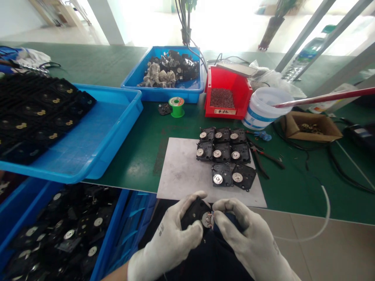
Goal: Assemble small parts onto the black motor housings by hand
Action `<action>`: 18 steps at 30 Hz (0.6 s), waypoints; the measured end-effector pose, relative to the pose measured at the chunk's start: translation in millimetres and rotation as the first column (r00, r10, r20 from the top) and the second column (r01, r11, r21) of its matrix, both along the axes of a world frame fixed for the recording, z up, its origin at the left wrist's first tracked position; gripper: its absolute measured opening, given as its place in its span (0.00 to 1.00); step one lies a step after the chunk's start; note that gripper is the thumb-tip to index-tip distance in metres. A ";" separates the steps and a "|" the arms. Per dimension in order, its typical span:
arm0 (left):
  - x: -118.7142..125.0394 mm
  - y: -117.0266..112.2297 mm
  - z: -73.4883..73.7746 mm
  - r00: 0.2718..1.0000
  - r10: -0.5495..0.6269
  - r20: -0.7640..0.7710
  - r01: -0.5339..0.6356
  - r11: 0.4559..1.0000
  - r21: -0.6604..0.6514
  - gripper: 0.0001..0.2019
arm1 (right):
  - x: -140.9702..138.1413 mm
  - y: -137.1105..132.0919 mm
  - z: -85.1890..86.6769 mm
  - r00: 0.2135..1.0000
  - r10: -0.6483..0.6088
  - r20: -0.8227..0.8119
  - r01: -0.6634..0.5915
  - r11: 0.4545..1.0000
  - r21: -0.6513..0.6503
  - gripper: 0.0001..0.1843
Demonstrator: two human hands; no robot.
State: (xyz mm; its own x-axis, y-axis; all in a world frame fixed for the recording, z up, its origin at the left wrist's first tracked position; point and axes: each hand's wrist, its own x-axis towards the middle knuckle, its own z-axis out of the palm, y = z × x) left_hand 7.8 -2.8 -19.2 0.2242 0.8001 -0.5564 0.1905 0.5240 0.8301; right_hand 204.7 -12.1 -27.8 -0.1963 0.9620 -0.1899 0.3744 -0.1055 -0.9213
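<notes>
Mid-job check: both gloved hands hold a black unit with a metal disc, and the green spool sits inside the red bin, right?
No: the green spool is not inside the red bin; it stands on the green bench left of it, as the head view shows. The left hand and right hand do hold the black unit with its metal disc.

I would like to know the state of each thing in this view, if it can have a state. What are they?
left hand: gloved, gripping the black unit
right hand: gloved, fingertips at its metal disc
eight units: flat on a sheet, discs up
pliers: lying beside the sheet
red bin: holding dark granules
white bucket: red rod across its rim
cardboard box: open, holding brass rings
</notes>
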 end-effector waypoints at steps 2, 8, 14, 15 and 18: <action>0.0 0.6 1.5 0.999 -0.010 -0.031 0.010 1.000 0.006 0.35 | -0.2 -1.5 -1.6 1.000 -0.002 0.004 0.002 1.000 0.008 0.11; -5.4 -1.4 -6.1 0.999 -0.035 -0.039 0.036 0.999 0.038 0.36 | -0.8 -3.0 -4.8 0.998 -0.021 -0.062 0.015 0.995 -0.098 0.11; -5.0 -6.4 -4.4 1.000 0.005 -0.005 -0.005 1.000 -0.019 0.35 | -4.0 -0.1 4.7 0.998 -0.028 -0.063 0.021 0.993 -0.117 0.09; -2.9 -6.5 -1.4 0.999 0.042 -0.002 -0.042 0.999 -0.024 0.36 | -4.3 0.0 6.0 0.998 -0.027 -0.051 0.021 0.993 -0.115 0.09; 3.6 -6.2 6.0 0.993 0.119 -0.010 -0.120 0.992 -0.026 0.38 | -4.3 0.0 8.7 0.999 -0.033 -0.018 0.030 0.992 -0.126 0.08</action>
